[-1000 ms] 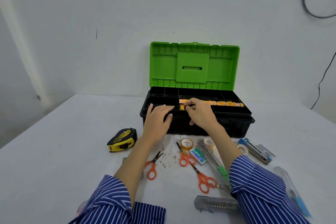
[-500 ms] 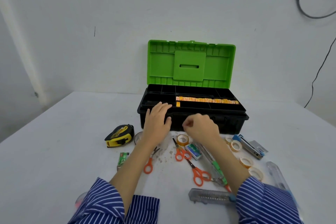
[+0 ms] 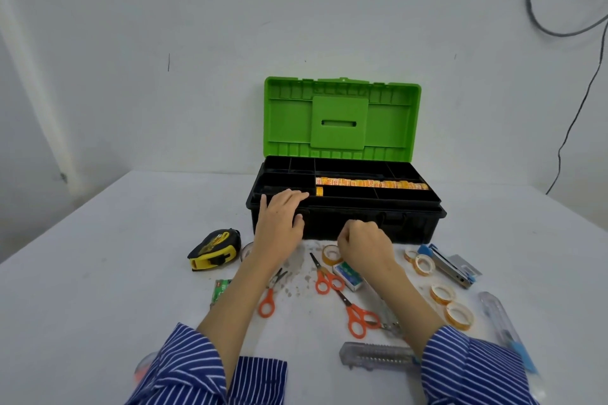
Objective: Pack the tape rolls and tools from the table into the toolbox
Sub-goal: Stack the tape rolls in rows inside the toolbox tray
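The black toolbox (image 3: 411, 227) stands open at mid-table with its green lid (image 3: 340, 118) upright. A row of yellow-orange tape rolls (image 3: 371, 183) lies in its top tray. My left hand (image 3: 279, 215) rests flat on the box's front left rim, thumb against the front wall. My right hand (image 3: 365, 242) hovers low over the table just in front of the box, fingers curled, nothing visible in them. A tan tape roll (image 3: 330, 255) lies right beside its fingertips. More tape rolls (image 3: 442, 293) lie to the right.
A yellow-black tape measure (image 3: 214, 250) sits to the left. Three orange scissors (image 3: 357, 317) and a small staple box (image 3: 348, 277) lie between my arms. A blue-grey stapler (image 3: 449, 263), a clear cutter (image 3: 375, 356) and a clear-blue knife (image 3: 503, 329) lie to the right. A cable hangs on the right wall.
My right hand has come out of the toolbox tray and dropped to the table beside the tan tape roll. My left hand stayed on the box's rim.
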